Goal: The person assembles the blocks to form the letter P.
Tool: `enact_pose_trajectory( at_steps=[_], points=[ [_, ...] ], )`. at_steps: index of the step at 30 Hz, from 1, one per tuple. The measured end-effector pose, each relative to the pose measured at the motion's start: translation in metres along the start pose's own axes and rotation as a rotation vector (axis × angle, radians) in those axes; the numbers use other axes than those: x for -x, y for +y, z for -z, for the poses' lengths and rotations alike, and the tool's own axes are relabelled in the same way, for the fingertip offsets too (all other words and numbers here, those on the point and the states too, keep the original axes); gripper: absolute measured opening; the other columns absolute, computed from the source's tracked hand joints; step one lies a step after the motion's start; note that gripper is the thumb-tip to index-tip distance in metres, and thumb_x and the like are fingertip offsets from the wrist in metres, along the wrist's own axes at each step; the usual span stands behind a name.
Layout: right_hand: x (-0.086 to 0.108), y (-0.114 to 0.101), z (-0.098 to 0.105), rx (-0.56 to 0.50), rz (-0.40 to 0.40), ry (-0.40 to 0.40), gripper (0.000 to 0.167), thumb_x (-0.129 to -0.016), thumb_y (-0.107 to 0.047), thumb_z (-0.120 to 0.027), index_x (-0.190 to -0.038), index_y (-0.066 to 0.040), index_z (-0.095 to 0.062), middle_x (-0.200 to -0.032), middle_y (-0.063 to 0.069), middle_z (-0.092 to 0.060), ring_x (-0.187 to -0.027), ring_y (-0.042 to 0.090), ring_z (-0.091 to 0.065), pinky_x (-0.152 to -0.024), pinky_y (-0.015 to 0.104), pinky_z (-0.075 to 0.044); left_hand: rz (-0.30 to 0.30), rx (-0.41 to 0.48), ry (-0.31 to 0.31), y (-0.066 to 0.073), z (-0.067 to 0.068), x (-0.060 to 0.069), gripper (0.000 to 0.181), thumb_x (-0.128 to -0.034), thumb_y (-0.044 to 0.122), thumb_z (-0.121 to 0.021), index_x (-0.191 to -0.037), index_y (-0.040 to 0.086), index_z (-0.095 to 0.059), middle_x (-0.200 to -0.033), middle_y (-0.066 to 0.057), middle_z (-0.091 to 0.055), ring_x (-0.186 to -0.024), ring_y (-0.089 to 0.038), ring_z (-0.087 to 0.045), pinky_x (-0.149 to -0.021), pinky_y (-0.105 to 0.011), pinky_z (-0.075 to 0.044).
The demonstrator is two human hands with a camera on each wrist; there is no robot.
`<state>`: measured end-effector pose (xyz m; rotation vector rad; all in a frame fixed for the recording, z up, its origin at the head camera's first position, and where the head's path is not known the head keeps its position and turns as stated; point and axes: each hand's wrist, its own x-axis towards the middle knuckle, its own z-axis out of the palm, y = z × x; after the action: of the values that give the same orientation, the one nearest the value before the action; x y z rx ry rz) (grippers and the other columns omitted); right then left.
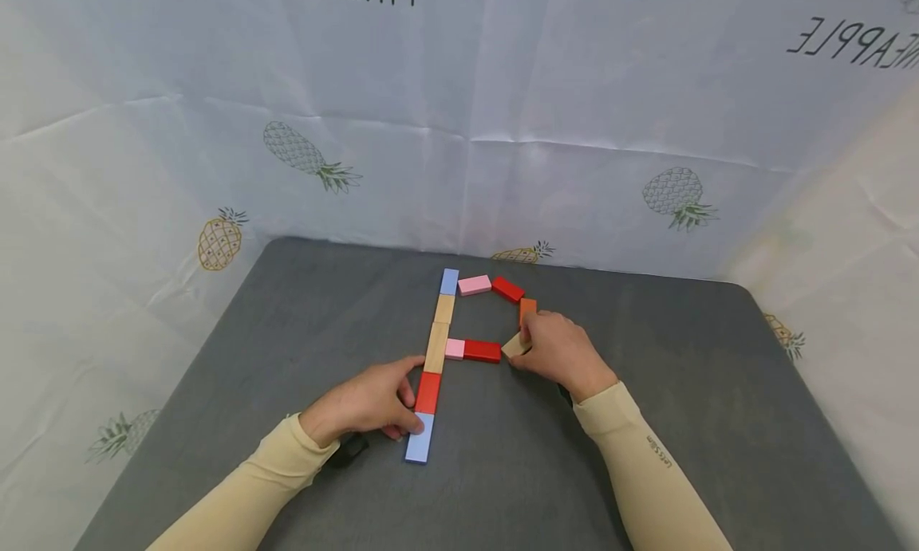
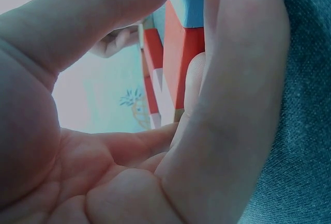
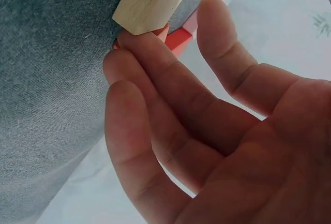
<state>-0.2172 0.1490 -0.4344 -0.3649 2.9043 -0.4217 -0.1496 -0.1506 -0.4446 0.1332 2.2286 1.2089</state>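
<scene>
My left hand (image 1: 373, 399) lies along a column of flat blocks. Its thumb rests on the near blue block (image 1: 420, 446), above the red block (image 1: 428, 392). The index finger reaches forward to the edge of a plain wooden block (image 1: 436, 346). In the left wrist view, fingers touch the side of the blue block (image 2: 195, 1) and red block (image 2: 181, 53). With thumb and fingertips, my right hand (image 1: 563, 352) pinches a plain wooden block (image 1: 513, 346) between a red block (image 1: 483, 352) and an orange block (image 1: 528, 305). This wooden block (image 3: 152, 1) meets a fingertip in the right wrist view.
From the column's far blue block (image 1: 449, 281), a pink block (image 1: 475, 285) and a red block (image 1: 508, 289) curve rightward. A small pink block (image 1: 455, 348) joins the column midway. Behind the dark grey table (image 1: 689, 423) hangs a white pineapple-print cloth (image 1: 459, 104).
</scene>
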Motion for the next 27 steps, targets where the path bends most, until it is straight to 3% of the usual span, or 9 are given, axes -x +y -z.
enact_pose_trajectory(
  at_steps=[18, 27],
  points=[
    [0.003, 0.002, 0.001, -0.032, -0.016, -0.023, 0.032, -0.086, -0.026, -0.092, -0.095, -0.009, -0.066, -0.078, 0.004, -0.062, -0.069, 0.019, -0.057, -0.060, 0.030, -0.047, 0.001, 0.000, -0.001, 0.000, -0.003, 0.002, 0.102, -0.0761, -0.004, -0.093, -0.163, 0.007, -0.041, -0.094, -0.009, -0.063, -0.064, -0.020, -0.071, -0.061, -0.035, -0.065],
    [0.005, 0.014, 0.009, -0.051, -0.065, -0.012, 0.036, -0.091, -0.037, -0.087, -0.101, -0.008, -0.068, -0.082, 0.005, -0.064, -0.068, 0.019, -0.057, -0.059, 0.031, -0.048, 0.006, 0.018, -0.016, -0.003, -0.003, 0.001, 0.102, -0.0762, -0.004, -0.094, -0.163, 0.007, -0.042, -0.095, -0.011, -0.063, -0.065, -0.021, -0.070, -0.061, -0.035, -0.066]
  ],
)
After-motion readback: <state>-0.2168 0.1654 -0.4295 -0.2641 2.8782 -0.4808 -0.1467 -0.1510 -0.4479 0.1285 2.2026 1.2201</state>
